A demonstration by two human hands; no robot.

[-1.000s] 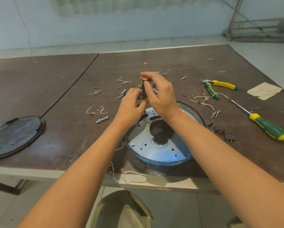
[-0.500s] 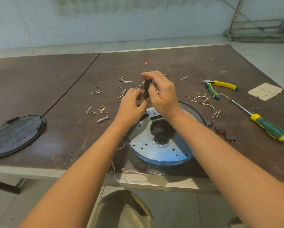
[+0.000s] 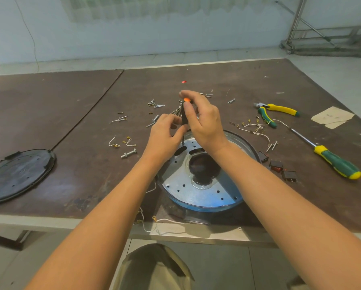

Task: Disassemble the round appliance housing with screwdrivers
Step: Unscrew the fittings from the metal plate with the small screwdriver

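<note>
The round housing (image 3: 198,197), a silver metal plate with holes and a dark centre opening inside a black rim, lies near the table's front edge. A small black screwdriver with an orange cap (image 3: 184,114) stands upright, its tip on the plate's far left part. My right hand (image 3: 204,122) grips the handle from the right, thumb near the cap. My left hand (image 3: 165,135) pinches the lower handle and shaft from the left.
Loose screws (image 3: 156,105) and wire terminals (image 3: 251,126) are scattered beyond the housing. Yellow-green pliers (image 3: 275,113) and a large green-yellow screwdriver (image 3: 332,160) lie right, with small black switches (image 3: 280,167). A black round cover (image 3: 18,174) lies far left.
Both hands stay on the small screwdriver at the same spot; the right hand's fingers have shifted round the handle, consistent with turning it. The orange cap shows again.
</note>
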